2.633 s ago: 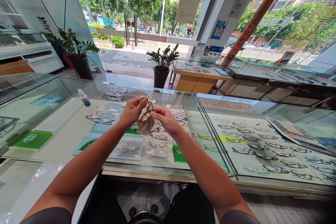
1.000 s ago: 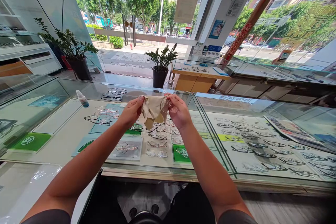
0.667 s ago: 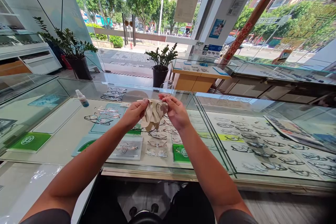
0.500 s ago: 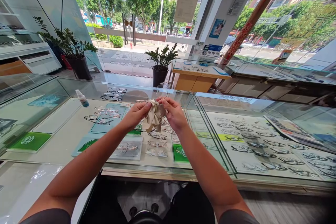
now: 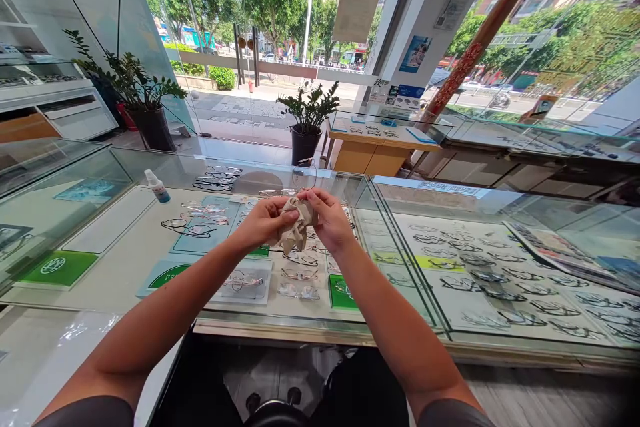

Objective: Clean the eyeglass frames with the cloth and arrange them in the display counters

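A beige cleaning cloth [image 5: 295, 227] is bunched between both my hands above the glass counter [image 5: 125, 167]. My left hand [image 5: 263, 220] pinches the cloth from the left. My right hand [image 5: 327, 217] pinches it from the right, closed on a pair of thin-rimmed glasses [image 5: 304, 173]. One clear lens of the glasses sticks up above my fingers. The rest of the frame is hidden in the cloth.
A small spray bottle [image 5: 157, 186] stands on the counter at the left, with several loose glasses [image 5: 215, 180] behind it. Many frames lie on display trays [image 5: 240, 283] inside the case. Potted plants [image 5: 307, 120] stand beyond, and a second display case [image 5: 500, 267] runs to the right.
The cloth was spread wide between my hands a second ago. My hands have come together and the cloth is now bunched round the glasses.
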Motion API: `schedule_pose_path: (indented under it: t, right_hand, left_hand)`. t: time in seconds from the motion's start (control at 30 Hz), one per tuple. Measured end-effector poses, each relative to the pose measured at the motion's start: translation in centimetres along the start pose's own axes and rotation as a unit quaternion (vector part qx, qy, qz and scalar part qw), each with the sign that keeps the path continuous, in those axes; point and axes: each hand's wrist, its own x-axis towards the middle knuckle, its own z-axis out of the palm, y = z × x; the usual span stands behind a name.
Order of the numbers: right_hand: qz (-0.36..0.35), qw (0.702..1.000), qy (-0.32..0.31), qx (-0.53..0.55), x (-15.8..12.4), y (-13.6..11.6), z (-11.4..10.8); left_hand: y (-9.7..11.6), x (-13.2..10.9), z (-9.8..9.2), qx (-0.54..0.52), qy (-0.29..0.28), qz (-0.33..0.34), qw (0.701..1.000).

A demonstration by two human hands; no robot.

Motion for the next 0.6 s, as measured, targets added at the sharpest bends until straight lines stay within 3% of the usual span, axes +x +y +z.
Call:
schedule_pose_path:
  t: [0.6]
  right_hand:
    - [-0.005,0.999,0.018,0.048,-0.2,1.1,1.0]
  left_hand:
    - [-1.2,-0.4,1.3,0.013,0.037,0.024,0.999]
